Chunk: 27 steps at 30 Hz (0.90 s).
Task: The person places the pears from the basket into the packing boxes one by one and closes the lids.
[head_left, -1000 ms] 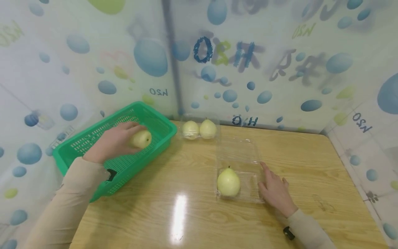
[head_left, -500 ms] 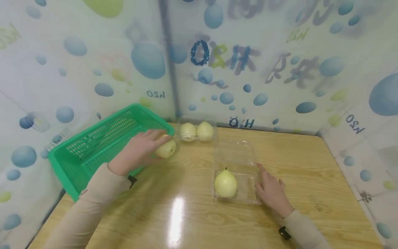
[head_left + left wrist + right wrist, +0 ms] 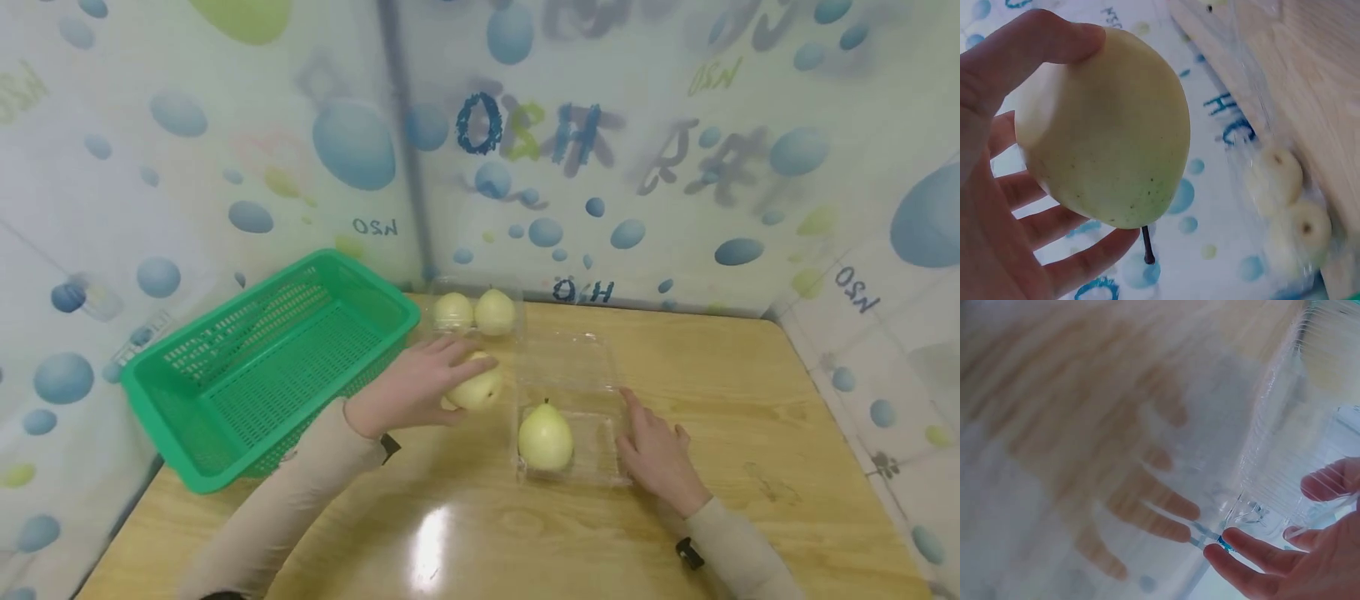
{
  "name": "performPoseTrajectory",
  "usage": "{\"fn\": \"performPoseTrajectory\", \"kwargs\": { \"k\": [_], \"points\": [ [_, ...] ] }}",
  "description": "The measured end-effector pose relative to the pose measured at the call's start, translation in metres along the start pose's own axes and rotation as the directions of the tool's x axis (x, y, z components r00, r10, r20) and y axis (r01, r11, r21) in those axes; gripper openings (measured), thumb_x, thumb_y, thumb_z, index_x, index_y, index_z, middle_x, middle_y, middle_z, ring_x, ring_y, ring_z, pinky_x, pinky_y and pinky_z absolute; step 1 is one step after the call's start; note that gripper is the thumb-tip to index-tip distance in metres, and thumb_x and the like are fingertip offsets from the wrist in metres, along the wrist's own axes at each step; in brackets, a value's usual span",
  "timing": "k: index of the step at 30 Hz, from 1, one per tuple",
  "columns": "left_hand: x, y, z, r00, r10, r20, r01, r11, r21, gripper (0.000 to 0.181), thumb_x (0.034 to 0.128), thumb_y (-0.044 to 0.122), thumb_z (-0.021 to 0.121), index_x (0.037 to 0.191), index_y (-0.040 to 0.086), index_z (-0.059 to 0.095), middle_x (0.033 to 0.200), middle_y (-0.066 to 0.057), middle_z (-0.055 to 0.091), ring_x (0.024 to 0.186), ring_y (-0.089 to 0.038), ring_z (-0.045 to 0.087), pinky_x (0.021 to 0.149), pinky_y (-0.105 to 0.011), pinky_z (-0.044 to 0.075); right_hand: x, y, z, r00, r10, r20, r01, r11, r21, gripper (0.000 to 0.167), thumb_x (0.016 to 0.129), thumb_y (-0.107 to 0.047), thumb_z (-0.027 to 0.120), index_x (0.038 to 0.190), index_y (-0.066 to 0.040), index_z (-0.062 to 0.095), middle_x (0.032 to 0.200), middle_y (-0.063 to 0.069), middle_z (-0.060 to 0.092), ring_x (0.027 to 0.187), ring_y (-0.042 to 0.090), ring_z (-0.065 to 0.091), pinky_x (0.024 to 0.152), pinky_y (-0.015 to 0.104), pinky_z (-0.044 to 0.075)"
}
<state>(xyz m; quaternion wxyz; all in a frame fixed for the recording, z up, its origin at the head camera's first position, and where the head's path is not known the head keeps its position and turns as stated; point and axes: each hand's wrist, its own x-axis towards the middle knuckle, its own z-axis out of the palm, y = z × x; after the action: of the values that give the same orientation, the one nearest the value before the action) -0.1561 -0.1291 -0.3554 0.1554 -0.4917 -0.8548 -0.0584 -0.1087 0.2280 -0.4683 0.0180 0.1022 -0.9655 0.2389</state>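
Note:
A pale yellow-green pear [image 3: 480, 387] is gripped in my left hand [image 3: 416, 385], in the air between the green basket and the open clear plastic clamshell box [image 3: 600, 425]. The left wrist view shows the thumb on one side of this pear [image 3: 1110, 125], fingers on the other, its dark stem free. Another pear [image 3: 545, 437] sits upright in the left part of the box, its lid [image 3: 566, 360] laid back. My right hand [image 3: 660, 454] touches the box's right edge with fairly straight fingers; in the right wrist view the box wall [image 3: 1272, 437] meets the thumb side.
The green perforated basket [image 3: 157, 417] stands on the left of the wooden table [image 3: 480, 533]. At the back, by the patterned wall sheet [image 3: 637, 192], a second clear box holds two pears [image 3: 495, 312].
My left hand has carried the pear rightward out of the basket, over the rim, toward the clear box. The right hand has stayed at the box's edge.

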Motion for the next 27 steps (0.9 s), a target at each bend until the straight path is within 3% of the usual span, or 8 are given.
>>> {"fn": "performPoseTrajectory", "kwargs": {
  "k": [5, 10, 19, 27],
  "points": [
    [0.023, 0.011, 0.024, 0.998, 0.06, -0.02, -0.062, 0.996, -0.069, 0.068, 0.0696, 0.033, 0.081, 0.129, 0.011, 0.057, 0.124, -0.012, 0.057, 0.111, -0.028, 0.055, 0.088, -0.041, 0.051, 0.001, 0.001, -0.004, 1.0, -0.003, 0.008, 0.003, 0.999, -0.031, 0.063, 0.091, -0.013, 0.051, 0.148, -0.002, 0.026, 0.122, 0.032, 0.056, 0.108, 0.053, 0.052, 0.09, 0.082, 0.018],
    [0.045, 0.024, 0.039, 0.989, 0.106, 0.102, -0.096, 0.99, -0.102, 0.068, 0.0752, 0.035, 0.077, 0.134, 0.013, 0.053, 0.13, -0.011, 0.054, 0.116, -0.028, 0.052, 0.099, -0.04, 0.044, -0.001, -0.002, -0.003, 1.0, 0.007, 0.018, -0.007, 1.0, -0.017, 0.063, 0.092, -0.012, 0.05, 0.148, -0.001, 0.024, 0.126, 0.033, 0.053, 0.111, 0.054, 0.05, 0.091, 0.082, 0.017],
    [0.072, 0.04, 0.043, 0.958, 0.195, 0.212, -0.175, 0.978, -0.113, 0.069, 0.0786, 0.041, 0.076, 0.138, 0.018, 0.05, 0.136, -0.009, 0.05, 0.123, -0.027, 0.049, 0.105, -0.04, 0.039, 0.0, -0.004, -0.003, 0.999, 0.022, 0.034, -0.022, 1.0, -0.02, 0.064, 0.092, -0.012, 0.051, 0.149, -0.001, 0.023, 0.125, 0.034, 0.053, 0.112, 0.054, 0.049, 0.091, 0.082, 0.016],
    [0.088, 0.052, 0.044, 0.935, 0.233, 0.266, -0.212, 0.972, -0.105, 0.068, 0.0797, 0.039, 0.074, 0.14, 0.019, 0.049, 0.139, -0.009, 0.048, 0.124, -0.026, 0.047, 0.106, -0.039, 0.038, -0.001, -0.002, -0.006, 0.998, 0.01, 0.063, -0.009, 1.0, -0.019, 0.064, 0.092, -0.011, 0.051, 0.148, 0.0, 0.022, 0.104, 0.025, 0.064, 0.107, 0.052, 0.053, 0.089, 0.084, 0.017]
  ]
}}
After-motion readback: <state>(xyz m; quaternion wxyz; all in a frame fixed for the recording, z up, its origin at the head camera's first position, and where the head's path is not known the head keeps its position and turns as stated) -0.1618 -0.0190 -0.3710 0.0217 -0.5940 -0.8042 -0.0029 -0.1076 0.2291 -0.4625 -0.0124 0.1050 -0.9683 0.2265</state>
